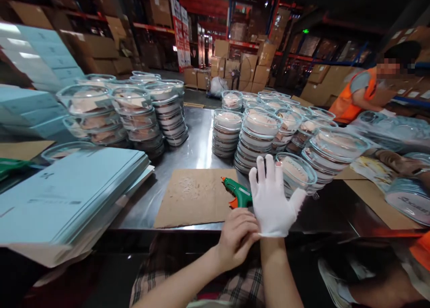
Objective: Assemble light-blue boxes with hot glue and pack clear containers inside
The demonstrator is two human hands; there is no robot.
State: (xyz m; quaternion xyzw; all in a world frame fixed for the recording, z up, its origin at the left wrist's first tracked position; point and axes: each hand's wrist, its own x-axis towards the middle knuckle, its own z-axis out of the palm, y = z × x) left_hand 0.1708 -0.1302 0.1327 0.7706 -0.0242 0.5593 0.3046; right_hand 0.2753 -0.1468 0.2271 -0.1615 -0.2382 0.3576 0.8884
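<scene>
A white fabric glove (268,218) covers my right hand (277,200), whose fingers are spread with the palm down; one fingertip pokes bare out of the fabric. My left hand (238,238) has no glove, and its fingers are closed on the cuff of the white glove at the right wrist. Just beyond the hands, a green glue gun (239,192) with an orange tip and trigger lies on a flat piece of cardboard (191,200), partly hidden behind the gloved hand. Pale scraps dot the cardboard.
Stacked clear round glass dishes (228,133) stand on the metal table (198,137), with more stacks (134,115) at the left. Light-blue flat cartons (77,187) lie at the front left. A co-worker in an orange vest (356,95) handles items at the right.
</scene>
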